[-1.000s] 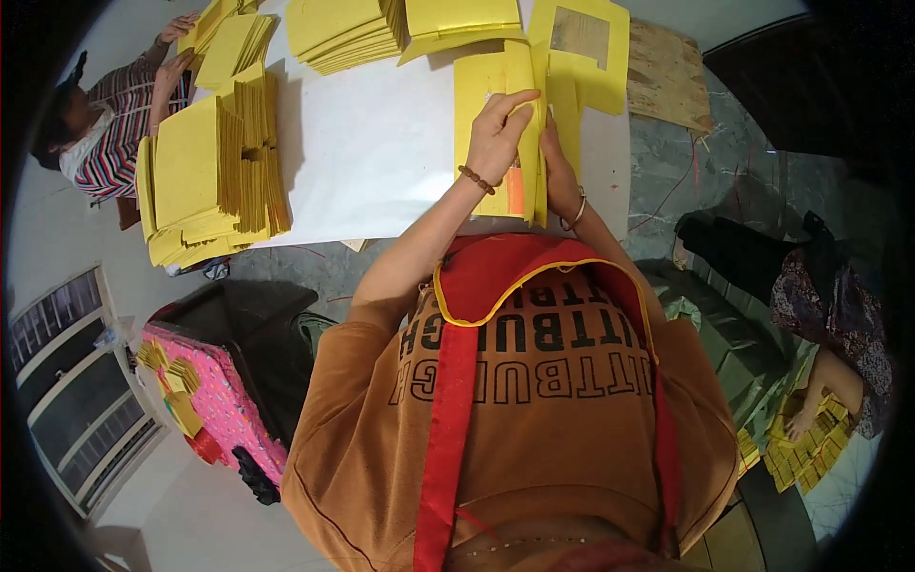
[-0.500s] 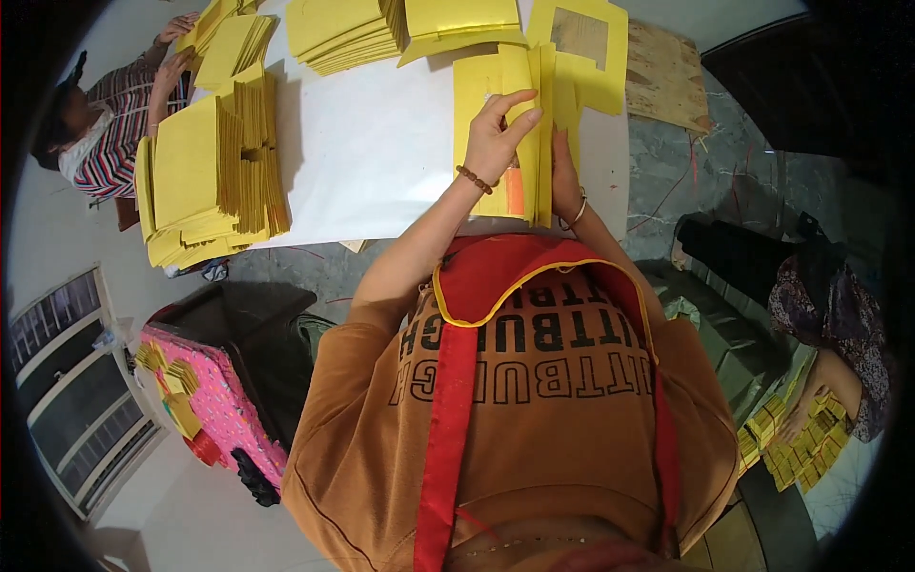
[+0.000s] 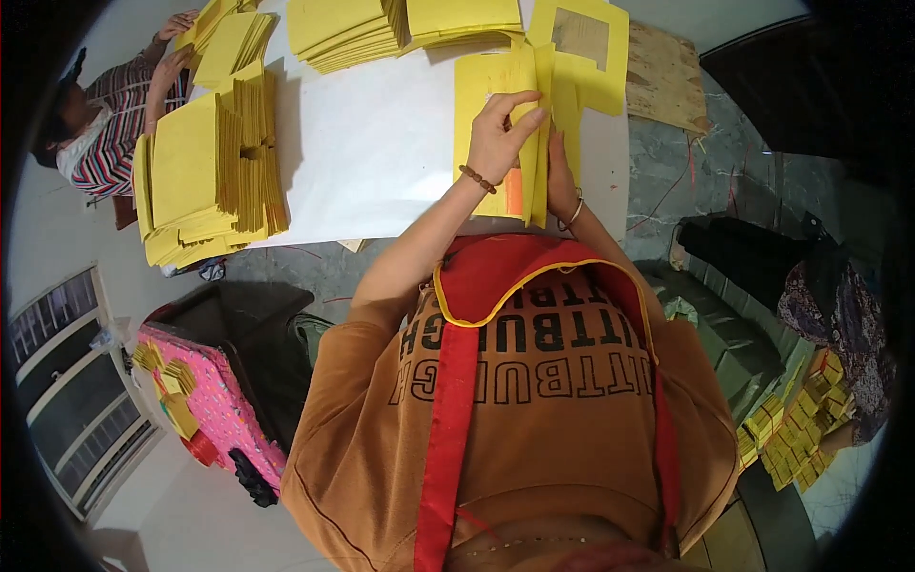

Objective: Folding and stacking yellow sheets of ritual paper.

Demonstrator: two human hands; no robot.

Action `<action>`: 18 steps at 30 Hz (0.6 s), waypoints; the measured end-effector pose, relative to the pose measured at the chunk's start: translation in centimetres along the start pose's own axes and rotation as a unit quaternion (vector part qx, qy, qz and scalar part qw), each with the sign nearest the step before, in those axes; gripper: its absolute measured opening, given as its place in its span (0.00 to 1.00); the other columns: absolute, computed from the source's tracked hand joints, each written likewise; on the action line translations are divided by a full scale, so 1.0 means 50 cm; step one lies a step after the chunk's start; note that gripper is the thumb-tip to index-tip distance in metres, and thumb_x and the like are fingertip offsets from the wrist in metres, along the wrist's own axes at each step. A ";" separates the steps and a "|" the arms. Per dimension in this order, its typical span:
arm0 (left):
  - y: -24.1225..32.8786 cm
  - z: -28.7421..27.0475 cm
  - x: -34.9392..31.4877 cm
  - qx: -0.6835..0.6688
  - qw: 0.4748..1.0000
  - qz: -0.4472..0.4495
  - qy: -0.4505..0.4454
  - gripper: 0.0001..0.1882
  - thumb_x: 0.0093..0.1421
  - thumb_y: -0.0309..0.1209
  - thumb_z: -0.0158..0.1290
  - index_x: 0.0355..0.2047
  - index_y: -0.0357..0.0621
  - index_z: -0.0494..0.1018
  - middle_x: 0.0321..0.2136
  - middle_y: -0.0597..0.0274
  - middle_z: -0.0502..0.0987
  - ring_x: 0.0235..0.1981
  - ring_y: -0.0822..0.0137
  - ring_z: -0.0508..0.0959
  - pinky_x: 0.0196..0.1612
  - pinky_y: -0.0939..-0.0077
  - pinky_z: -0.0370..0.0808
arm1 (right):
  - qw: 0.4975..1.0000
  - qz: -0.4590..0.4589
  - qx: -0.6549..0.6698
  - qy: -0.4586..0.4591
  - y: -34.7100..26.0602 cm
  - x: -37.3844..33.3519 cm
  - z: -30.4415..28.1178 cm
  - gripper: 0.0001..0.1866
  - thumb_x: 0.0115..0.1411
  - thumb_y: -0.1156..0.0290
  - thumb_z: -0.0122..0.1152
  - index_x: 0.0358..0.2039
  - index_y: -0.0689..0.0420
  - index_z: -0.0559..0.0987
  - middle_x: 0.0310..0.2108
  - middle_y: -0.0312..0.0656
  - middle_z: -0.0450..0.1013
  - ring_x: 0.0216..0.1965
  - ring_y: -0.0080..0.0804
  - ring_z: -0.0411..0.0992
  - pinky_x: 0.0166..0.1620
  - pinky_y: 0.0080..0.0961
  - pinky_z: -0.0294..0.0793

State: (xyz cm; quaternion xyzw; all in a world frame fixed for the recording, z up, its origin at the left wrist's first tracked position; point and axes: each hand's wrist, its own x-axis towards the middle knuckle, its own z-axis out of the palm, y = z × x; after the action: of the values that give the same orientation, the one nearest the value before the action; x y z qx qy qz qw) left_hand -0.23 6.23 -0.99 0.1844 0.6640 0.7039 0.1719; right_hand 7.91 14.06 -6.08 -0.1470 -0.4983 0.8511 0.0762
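A folded yellow card (image 3: 492,76) lies at the table's near right, its panels raised on edge, with an orange strip on the inside. My left hand (image 3: 500,141) reaches over it from the left. Its fingers are bent and closed with the thumb at the edge of a raised panel. Along the right side of that panel rests my right hand (image 3: 562,181), held edge-up with its visible fingers straight; the far fingers are hidden. Beyond my right hand is another yellow card with a cut-out window (image 3: 610,57).
Stacks of yellow cards stand on the white table (image 3: 372,153), at the left (image 3: 191,172) and along the far side (image 3: 343,33). A co-worker in stripes (image 3: 124,143) handles cards at far left. Another person in dark patterned clothing (image 3: 829,296) is at right, by bundled yellow pieces (image 3: 801,448).
The raised panels lean slightly more to the left at the top, and my left hand has shifted a little to the right. The person at right has moved their arm back from the bundles.
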 end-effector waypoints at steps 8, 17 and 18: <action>-0.016 -0.009 0.003 0.075 0.996 0.052 0.002 0.21 0.44 0.35 0.61 0.39 0.43 0.73 0.24 0.64 0.68 0.20 0.75 0.63 0.23 0.83 0.62 | 1.000 -0.019 0.005 -0.011 -0.022 -0.007 0.022 0.31 0.62 0.45 0.23 0.57 0.55 0.53 0.52 0.37 0.56 0.52 0.24 0.55 0.54 0.22 0.56; -0.037 -0.018 0.004 -0.002 0.998 0.061 -0.023 0.24 0.44 0.34 0.62 0.42 0.43 0.71 0.26 0.65 0.68 0.22 0.76 0.63 0.24 0.84 0.61 | 1.000 -0.017 0.007 -0.025 -0.025 -0.010 0.025 0.34 0.60 0.42 0.24 0.59 0.54 0.51 0.54 0.37 0.55 0.54 0.24 0.55 0.54 0.22 0.56; -0.036 -0.018 0.004 -0.003 0.998 0.061 -0.024 0.24 0.44 0.34 0.62 0.42 0.43 0.71 0.26 0.65 0.68 0.22 0.76 0.63 0.24 0.84 0.61 | 0.999 -0.015 0.001 -0.028 -0.020 -0.007 0.019 0.35 0.61 0.42 0.24 0.60 0.54 0.49 0.55 0.37 0.53 0.55 0.24 0.54 0.55 0.23 0.55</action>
State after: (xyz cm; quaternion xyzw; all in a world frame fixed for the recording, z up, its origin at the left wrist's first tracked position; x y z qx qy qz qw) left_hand -0.85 5.67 -2.84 0.2406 0.6455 0.7102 0.1450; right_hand 7.93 13.68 -4.68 -0.1153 -0.5015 0.8541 0.0752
